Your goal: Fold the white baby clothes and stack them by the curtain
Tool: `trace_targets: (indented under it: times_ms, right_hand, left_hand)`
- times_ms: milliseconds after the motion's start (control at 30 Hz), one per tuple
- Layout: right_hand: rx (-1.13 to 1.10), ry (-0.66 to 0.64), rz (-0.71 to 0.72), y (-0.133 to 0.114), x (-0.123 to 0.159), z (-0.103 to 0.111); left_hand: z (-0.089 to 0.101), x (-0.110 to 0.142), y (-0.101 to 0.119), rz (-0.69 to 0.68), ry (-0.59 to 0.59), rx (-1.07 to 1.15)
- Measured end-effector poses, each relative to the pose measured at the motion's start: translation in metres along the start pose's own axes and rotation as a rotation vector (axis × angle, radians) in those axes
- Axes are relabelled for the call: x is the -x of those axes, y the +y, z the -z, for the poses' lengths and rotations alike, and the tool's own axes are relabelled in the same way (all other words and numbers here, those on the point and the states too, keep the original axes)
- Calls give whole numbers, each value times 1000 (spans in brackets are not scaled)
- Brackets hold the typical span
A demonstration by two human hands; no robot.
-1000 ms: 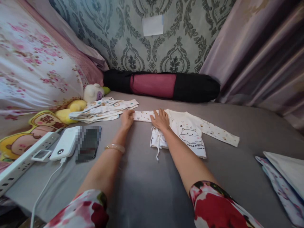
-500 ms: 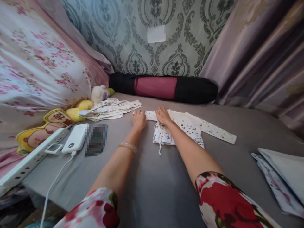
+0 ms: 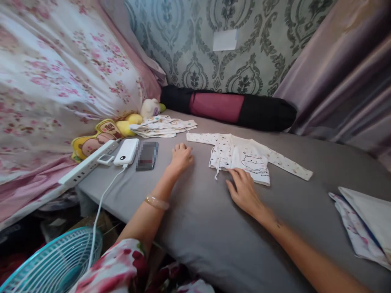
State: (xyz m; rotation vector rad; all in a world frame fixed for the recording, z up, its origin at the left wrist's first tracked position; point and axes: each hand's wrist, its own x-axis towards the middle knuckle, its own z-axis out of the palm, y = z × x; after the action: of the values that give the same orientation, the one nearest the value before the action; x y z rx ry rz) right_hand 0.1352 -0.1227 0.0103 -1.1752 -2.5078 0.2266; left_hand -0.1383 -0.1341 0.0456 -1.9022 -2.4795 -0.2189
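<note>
A small white baby top point(image 3: 241, 150) lies spread on the grey sheet point(image 3: 195, 211), its long sleeves stretched out to both sides. It has a hippo-like drawing on the front and tie strings at the lower left. My right hand point(image 3: 242, 189) rests at the lower hem with fingers stretched, the tips touching or just beside the cloth. On the sheet left of the top is my left hand point(image 3: 182, 156), fingers loosely bent and apart, below the left sleeve's cuff. Nothing shows in either hand.
Folded printed baby clothes point(image 3: 163, 127) lie at the back left, near plush toys point(image 3: 131, 124). A phone point(image 3: 147, 156), a power bank point(image 3: 126, 151) with a cable and a power strip point(image 3: 88, 162) are at left. Behind is a long black-and-red bag point(image 3: 216, 106); a fan point(image 3: 61, 260) stands below.
My left hand has come off the left sleeve and down onto the sheet. My right hand has moved from the top's upper left to its lower hem. The view has shifted left.
</note>
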Motion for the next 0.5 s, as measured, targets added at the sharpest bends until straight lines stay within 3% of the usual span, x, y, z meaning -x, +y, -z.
trace_targets:
  times_ms: [100, 267, 500]
  right_hand:
    - [-53, 76, -19, 9, 19, -1]
    - [-99, 192, 16, 17, 23, -8]
    - [-73, 274, 75, 23, 23, -11]
  left_hand:
    - [2, 18, -35, 118, 43, -19]
    - [2, 42, -82, 427, 205, -18]
    - [0, 59, -104, 591, 266, -32]
